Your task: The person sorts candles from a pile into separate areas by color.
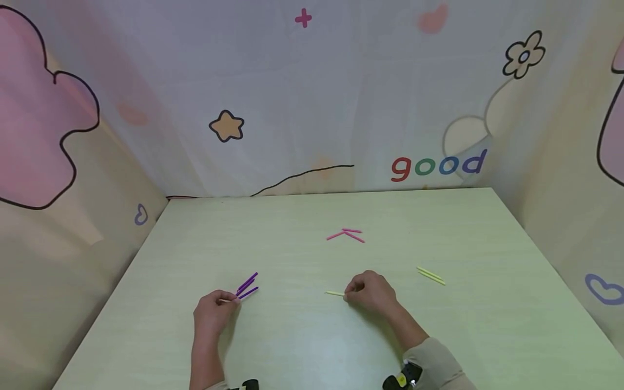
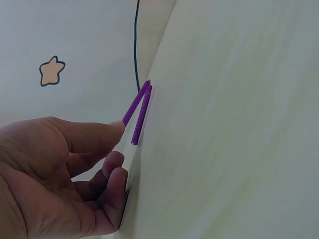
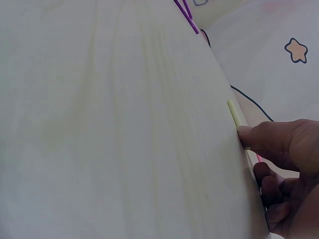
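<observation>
My left hand [image 1: 214,314] pinches one end of a thin purple stick [image 2: 135,103] between thumb and fingertip. More purple sticks [image 2: 141,118] lie on the table right beside it, their far ends close to its tip in the left wrist view. Toward the middle of the table, my right hand [image 1: 372,292] pinches a pale yellow stick [image 1: 334,293] by its right end. The stick's free end points left, low over the tabletop, and the pinched end is hidden by the fingers.
Several pink sticks [image 1: 352,233] form a loose group farther back on the light wooden table [image 1: 292,336]. To the right lies a small bunch of yellow sticks [image 1: 431,275]. A printed cloth [image 1: 292,108] hangs around the back and sides.
</observation>
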The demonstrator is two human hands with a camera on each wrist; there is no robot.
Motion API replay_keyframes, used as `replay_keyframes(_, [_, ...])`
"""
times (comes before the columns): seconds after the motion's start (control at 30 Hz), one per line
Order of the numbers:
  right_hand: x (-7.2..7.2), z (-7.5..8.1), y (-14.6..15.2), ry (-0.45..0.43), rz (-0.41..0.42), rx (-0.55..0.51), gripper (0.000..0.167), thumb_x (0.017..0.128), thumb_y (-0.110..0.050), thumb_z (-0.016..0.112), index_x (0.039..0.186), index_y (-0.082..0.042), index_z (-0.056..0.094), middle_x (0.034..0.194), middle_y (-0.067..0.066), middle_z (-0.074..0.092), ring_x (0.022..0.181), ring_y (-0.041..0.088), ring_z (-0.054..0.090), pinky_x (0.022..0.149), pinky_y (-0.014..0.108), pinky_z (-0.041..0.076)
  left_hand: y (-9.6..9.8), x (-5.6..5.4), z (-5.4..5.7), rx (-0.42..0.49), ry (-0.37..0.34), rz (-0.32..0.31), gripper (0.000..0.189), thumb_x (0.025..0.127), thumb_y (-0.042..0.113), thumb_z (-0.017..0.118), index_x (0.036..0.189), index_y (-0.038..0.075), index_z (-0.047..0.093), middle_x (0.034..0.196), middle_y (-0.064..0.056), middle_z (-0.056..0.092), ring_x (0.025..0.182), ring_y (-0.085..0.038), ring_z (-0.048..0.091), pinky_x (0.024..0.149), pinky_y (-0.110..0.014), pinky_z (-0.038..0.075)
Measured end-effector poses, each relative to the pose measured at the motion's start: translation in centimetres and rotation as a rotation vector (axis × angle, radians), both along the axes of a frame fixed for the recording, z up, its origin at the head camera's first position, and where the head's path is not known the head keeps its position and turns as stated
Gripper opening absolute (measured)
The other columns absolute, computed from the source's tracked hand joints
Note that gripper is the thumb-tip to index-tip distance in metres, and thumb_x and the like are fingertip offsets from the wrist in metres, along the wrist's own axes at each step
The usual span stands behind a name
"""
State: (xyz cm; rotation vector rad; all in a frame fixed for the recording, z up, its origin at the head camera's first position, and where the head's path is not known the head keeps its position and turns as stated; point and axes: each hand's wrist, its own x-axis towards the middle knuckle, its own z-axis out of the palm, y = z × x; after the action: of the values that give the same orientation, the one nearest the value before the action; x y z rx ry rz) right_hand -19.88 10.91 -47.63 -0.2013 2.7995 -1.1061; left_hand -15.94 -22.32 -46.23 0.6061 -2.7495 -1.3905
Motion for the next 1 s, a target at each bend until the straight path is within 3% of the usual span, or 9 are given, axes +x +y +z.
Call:
replay_keyframes(0.5, [0.13, 0.03, 0.14, 0.023, 0.012, -0.008, 0.009, 0.073, -0.013, 0.074, 0.070, -0.018, 0.068, 0.070, -0.006, 0.051, 0.069, 0.011, 0.045, 0.059, 0.029, 0.037, 0.39, -0.38, 0.30, -0.080, 0.004, -0.036, 0.009, 0.080, 0.003, 0.066, 0.084, -0.004, 0.063, 0.076, -0.011, 0.058, 0.074, -0.027, 0.051, 0.063, -0.036, 0.041])
replay_keyframes(1.0, [0.20, 0.05, 0.06, 0.021, 0.015, -0.014, 0.009, 0.073, -0.011, 0.074, 0.070, -0.019, 0.069, 0.071, -0.006, 0.052, 0.070, 0.011, 0.046, 0.059, 0.029, 0.038, 0.46, -0.02, 0.22, -0.040, -0.026, -0.029, 0.013, 0.082, 0.006, 0.065, 0.091, -0.003, 0.063, 0.081, -0.012, 0.059, 0.077, -0.028, 0.052, 0.066, -0.038, 0.041])
